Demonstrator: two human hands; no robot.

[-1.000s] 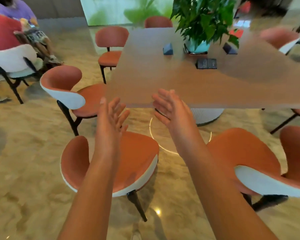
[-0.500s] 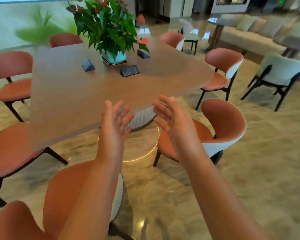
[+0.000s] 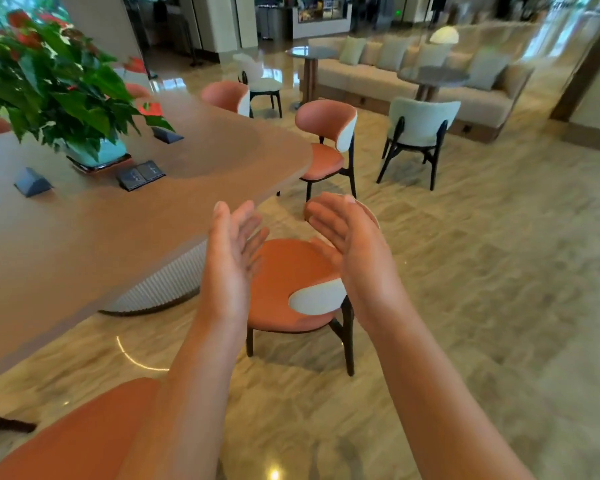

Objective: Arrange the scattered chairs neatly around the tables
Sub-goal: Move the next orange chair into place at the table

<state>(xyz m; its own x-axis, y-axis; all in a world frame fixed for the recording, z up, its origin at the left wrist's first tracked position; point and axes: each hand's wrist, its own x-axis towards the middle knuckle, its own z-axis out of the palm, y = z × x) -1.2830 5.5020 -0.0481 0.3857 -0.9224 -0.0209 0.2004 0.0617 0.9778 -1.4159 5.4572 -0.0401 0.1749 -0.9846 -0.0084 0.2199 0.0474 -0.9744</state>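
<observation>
The nearest orange chair point(image 3: 288, 271) stood on the marble floor point(image 3: 482, 306) just right of the table point(image 3: 118, 216), its seat partly hidden behind both raised hands. I saw the left hand point(image 3: 231, 261) held up with fingers straight and spread, palm turned inward, gripping nothing. The right hand point(image 3: 352, 244) faced it the same way, fingers straight, the two palms apart and neither touching the chair. A second orange chair point(image 3: 328, 143) sat farther off at the table's far right corner, a third point(image 3: 227, 95) beyond it along the far edge. Another orange seat point(image 3: 84, 434) filled the near left corner under my left forearm. On the tabletop stood a potted plant point(image 3: 52, 84). A pale chair point(image 3: 418, 128) and a sofa point(image 3: 395, 77) lay far right.
</observation>
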